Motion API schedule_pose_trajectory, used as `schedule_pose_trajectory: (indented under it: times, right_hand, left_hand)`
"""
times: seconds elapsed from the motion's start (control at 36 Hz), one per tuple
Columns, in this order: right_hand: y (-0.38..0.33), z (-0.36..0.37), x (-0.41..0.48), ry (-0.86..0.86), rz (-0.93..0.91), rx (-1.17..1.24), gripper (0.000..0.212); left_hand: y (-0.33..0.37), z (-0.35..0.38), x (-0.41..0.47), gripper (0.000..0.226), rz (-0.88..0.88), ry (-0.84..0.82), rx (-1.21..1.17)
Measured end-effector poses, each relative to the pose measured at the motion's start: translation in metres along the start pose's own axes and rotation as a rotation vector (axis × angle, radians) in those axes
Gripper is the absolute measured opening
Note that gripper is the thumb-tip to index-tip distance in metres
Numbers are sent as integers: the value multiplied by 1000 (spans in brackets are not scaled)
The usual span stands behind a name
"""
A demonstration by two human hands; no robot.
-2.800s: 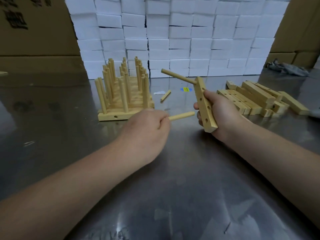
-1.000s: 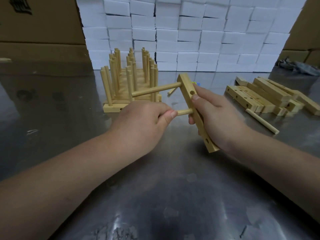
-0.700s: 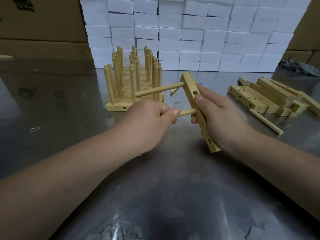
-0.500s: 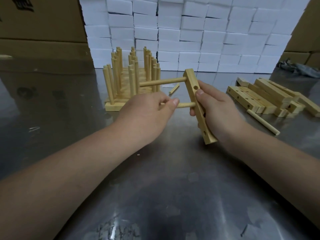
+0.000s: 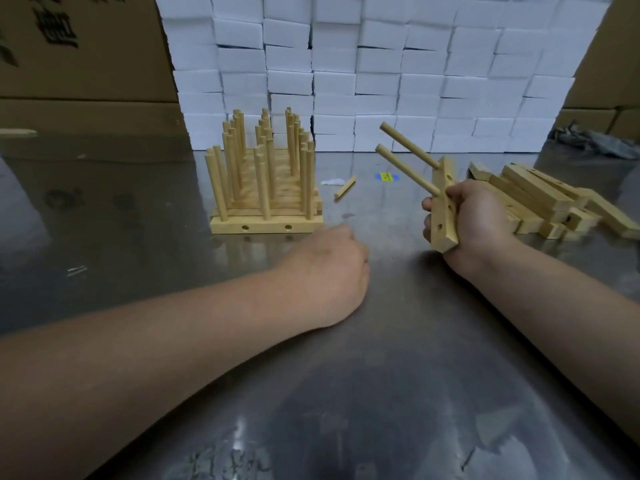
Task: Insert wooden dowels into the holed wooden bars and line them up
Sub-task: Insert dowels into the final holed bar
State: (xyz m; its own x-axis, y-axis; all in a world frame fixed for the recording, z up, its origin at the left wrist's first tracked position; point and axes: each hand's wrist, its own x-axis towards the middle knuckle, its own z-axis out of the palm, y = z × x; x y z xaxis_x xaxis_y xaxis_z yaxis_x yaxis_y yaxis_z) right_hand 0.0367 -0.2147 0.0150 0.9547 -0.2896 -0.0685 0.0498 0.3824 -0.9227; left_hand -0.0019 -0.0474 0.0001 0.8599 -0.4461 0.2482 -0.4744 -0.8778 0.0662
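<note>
My right hand [image 5: 474,220] grips a holed wooden bar [image 5: 445,206], held nearly upright above the metal table [image 5: 346,393]. Two dowels [image 5: 403,168] stick out of the bar's upper holes and point up to the left. My left hand [image 5: 325,271] rests low on the table, fingers curled under with nothing seen in them, apart from the bar. Behind it stands a row of finished bars [image 5: 266,223] with several upright dowels. One loose dowel [image 5: 345,187] lies on the table between that row and the held bar.
A heap of bare holed bars [image 5: 540,202] lies at the right, behind my right hand. A wall of white boxes [image 5: 381,71] closes the back, with brown cartons [image 5: 79,57] at the left and a grey rag [image 5: 595,140] at the far right.
My left hand has let go of the second dowel, now seated in the bar, and dropped to the table. My right hand moved the bar to the right and tipped it more upright.
</note>
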Motion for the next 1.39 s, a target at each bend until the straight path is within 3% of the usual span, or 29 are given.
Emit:
schedule_pose_trajectory:
  times: [0.11,0.25,0.39,0.56,0.61,0.72,0.81,0.94,1.06,1.17,1.39]
  right_hand:
    - [1,3,0,-8,-19,1,18]
    - [3,3,2,-4,-22,0,15]
    - [5,2,9,-33,-37,30,13]
    - [9,1,14,-86,-75,54,20]
    - [10,1,15,-77,-95,43,27]
    - [10,2,15,-62,-115,33,35]
    - [8,2,13,-46,-110,30,36]
    - [6,2,9,-18,-100,36,38]
    - [5,4,5,-38,-102,-19,36]
    - [7,11,-4,-94,-64,-69,31]
    - [9,23,-22,-128,-40,-44,26]
  left_hand:
    - [-4,9,42,26,6,-4,71]
    - [0,22,100,37,-155,-200,191]
    - [4,29,135,56,-432,-191,21]
    - [-4,34,166,52,-604,-202,15]
    - [-4,35,169,39,-569,-219,43]
    - [1,35,164,25,-498,-41,10]
    - [6,22,150,14,-420,-100,19]
    - [14,-2,95,19,-266,-87,-27]
    - [14,-24,33,30,-262,-35,-201]
    - [8,-34,-15,22,-181,135,-380]
    - [0,-19,-24,19,-161,256,-660]
